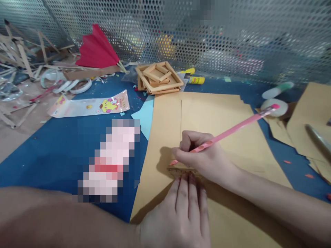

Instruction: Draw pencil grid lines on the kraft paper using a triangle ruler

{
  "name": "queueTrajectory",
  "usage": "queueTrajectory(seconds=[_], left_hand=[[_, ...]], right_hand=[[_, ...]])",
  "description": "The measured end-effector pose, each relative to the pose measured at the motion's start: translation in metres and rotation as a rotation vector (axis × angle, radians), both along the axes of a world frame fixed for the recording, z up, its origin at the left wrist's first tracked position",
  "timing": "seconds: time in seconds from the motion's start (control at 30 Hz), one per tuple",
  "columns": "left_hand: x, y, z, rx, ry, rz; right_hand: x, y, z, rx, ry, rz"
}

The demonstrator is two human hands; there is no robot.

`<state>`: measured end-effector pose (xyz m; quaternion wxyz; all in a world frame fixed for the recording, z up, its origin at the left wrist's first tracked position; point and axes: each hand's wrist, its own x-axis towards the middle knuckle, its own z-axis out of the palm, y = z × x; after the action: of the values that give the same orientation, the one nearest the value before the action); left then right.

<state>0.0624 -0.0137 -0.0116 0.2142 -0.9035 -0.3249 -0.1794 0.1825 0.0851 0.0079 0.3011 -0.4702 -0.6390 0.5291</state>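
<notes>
OK so, main risk imo is the clear ruler [173,171] slipping. It's lying across the brown paper [165,124], a bit below center frame, and the left hand [179,210] is only pinning it w/ the fingertips: fingers straight, close together, not gripping anything. If that pressure's uneven, the ruler could pivot & a pencil stroke would come out crooked.

The right hand [204,151] is clamped on a pink pencil [235,128], tip right by the ruler's upper edge near center frame. It's held at a low slant, so IMO the point could wander off the edge or ride up on it. Can't tell if the tip's actually touching the paper, btw.

Also, the right hand sits over part of the ruler, so marks there are hard to read; misreading = wrong spot. There's a dark line [181,117] running up the sheet above that hand, & the side of the hand might smudge it if it's graphite.

Last thing: the paper's on a blue surface [51,141] w/ wooden frames [158,82] right by its top edge, upper center. If the sheet skids, prob bumps those.
</notes>
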Motion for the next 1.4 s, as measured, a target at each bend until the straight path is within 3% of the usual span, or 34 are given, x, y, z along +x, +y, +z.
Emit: queueTrajectory(seconds=[1.4], left_hand=[[-0.0014, 0.0, 0.0029, -0.01, 0.028, -0.026]], right_hand=[[0.0006, -0.0026, -0.0044, 0.046, 0.002, 0.01]])
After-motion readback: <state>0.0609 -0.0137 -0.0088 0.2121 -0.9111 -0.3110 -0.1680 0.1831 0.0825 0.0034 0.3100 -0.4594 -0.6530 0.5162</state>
